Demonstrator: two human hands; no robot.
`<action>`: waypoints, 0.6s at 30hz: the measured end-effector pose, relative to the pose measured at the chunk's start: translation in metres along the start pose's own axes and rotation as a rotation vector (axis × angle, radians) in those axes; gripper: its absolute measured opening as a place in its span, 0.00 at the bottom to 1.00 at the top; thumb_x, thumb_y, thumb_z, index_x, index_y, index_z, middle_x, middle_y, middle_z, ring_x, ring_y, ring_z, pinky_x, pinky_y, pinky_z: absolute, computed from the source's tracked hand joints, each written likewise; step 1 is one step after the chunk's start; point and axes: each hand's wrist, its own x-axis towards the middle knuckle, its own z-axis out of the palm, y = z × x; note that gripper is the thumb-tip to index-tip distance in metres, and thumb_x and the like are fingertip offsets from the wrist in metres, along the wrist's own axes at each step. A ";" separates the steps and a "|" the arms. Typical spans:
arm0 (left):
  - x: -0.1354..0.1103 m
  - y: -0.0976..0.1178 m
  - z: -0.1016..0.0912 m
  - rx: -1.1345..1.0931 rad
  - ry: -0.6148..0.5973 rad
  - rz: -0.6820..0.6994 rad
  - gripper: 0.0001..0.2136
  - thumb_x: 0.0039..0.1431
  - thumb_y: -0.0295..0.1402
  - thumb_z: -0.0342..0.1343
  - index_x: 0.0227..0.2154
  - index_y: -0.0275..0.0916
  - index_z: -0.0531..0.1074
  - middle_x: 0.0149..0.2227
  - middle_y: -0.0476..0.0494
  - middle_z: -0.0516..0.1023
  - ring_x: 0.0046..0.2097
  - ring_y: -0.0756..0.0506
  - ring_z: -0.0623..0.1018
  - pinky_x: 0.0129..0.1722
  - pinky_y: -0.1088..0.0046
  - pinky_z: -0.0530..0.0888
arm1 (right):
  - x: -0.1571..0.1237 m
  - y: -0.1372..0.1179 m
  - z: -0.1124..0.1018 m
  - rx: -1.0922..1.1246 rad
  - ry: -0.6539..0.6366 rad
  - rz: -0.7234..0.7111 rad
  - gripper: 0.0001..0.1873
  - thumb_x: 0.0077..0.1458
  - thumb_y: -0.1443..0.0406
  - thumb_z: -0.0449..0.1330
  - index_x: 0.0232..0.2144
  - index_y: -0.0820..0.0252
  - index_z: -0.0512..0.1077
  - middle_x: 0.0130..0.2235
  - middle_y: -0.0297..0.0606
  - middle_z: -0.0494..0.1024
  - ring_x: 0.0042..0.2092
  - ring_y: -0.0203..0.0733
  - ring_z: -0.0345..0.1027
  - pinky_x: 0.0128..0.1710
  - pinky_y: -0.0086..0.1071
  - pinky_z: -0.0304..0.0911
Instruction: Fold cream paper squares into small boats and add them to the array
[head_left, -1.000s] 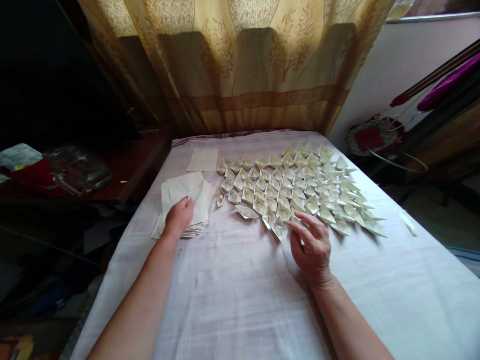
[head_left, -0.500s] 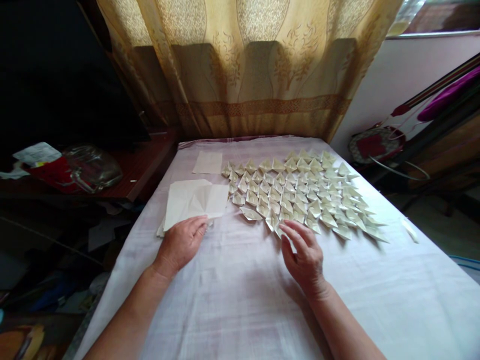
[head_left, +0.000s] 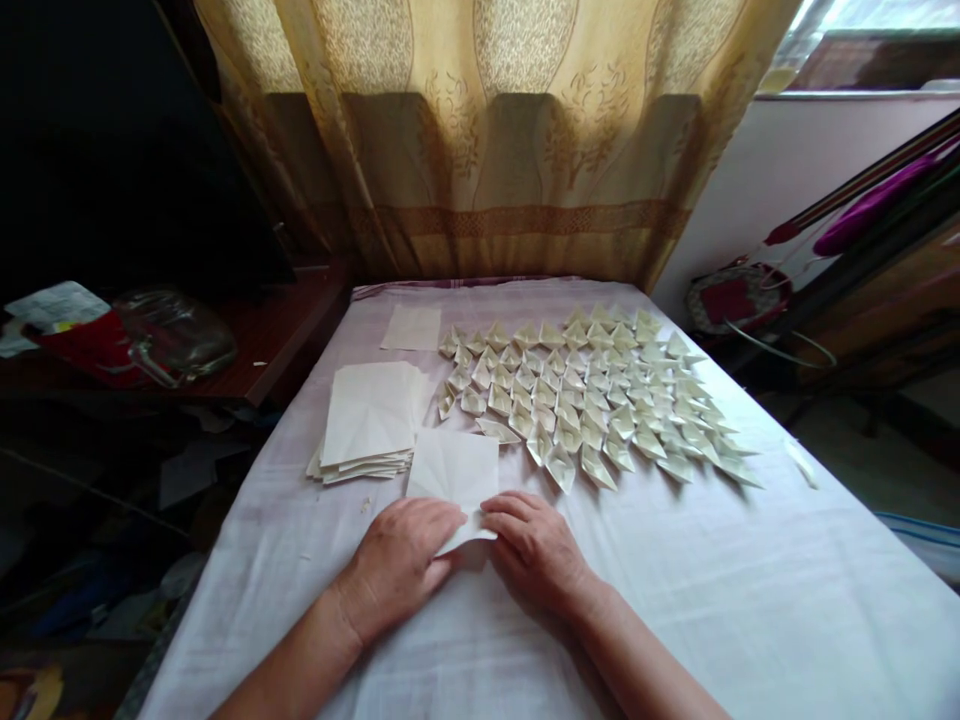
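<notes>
A creased white sheet of paper (head_left: 455, 468) lies in front of me, its near edge curling up off the cloth. My left hand (head_left: 409, 540) is closed on the near left corner, thumb underneath. On the near right corner, my right hand (head_left: 536, 540) pinches the same sheet, its thumb hidden. Just beyond the left hand sits a stack of square paper sheets (head_left: 371, 412), its top sheet faintly creased. Rows of small folded paper boats (head_left: 568, 437) stand past the right hand, several deep.
A single paper square (head_left: 412, 327) lies at the far left of the cloth-covered table (head_left: 675, 580). A white strip (head_left: 802, 463) rests near the right edge. Beyond hangs a gold curtain (head_left: 487, 150). A side shelf at left holds a red packet (head_left: 94, 345) and a clear container (head_left: 180, 335).
The creased sheet has come off the stack toward me, to the middle. My left hand moved right with it; my right hand moved left from the boats and took hold of it too.
</notes>
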 end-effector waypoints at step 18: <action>-0.009 -0.019 -0.014 -0.247 -0.198 -0.368 0.17 0.63 0.38 0.47 0.24 0.41 0.77 0.27 0.46 0.81 0.30 0.46 0.78 0.34 0.74 0.69 | -0.012 -0.003 -0.002 -0.104 0.002 0.295 0.16 0.66 0.65 0.47 0.27 0.57 0.68 0.24 0.35 0.74 0.27 0.38 0.68 0.30 0.29 0.56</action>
